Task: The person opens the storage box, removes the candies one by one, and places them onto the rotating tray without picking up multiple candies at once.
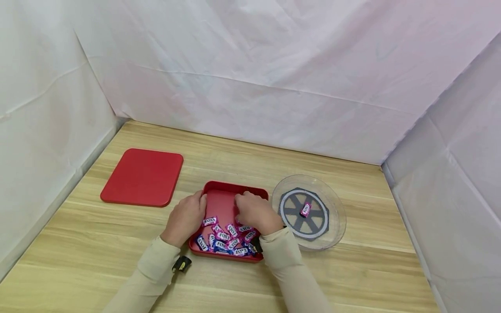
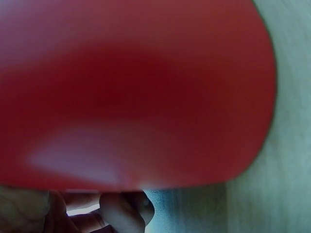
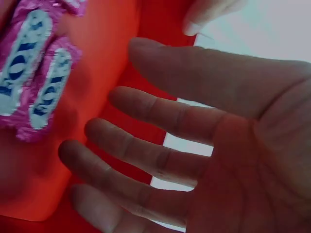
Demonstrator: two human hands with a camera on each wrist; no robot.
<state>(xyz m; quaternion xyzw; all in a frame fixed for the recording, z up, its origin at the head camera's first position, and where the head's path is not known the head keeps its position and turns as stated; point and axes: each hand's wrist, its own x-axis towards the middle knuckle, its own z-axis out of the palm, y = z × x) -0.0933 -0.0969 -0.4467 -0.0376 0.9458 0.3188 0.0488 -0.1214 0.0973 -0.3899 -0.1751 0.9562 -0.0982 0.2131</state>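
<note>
My left hand (image 1: 185, 217) grips the left wall of a shallow red box (image 1: 220, 201), its thumb over the rim. In the left wrist view the box's red side (image 2: 146, 87) fills most of the picture, with curled fingers (image 2: 119, 211) along its lower edge. Pink and blue wrapped candies (image 1: 224, 236) lie in the near part of the box. Over the box's right side is my right hand (image 1: 256, 213). The right wrist view shows that hand (image 3: 204, 141) with loosely bent, spread fingers and nothing in them, beside two pink candies (image 3: 51, 90).
A round clear dish (image 1: 337, 217) stands right of the box, a single pink candy (image 1: 305, 209) inside it. The flat red lid (image 1: 142, 177) lies at the back left of the wooden table (image 1: 219, 148). White cloth walls (image 1: 250, 78) enclose the table at the back and sides.
</note>
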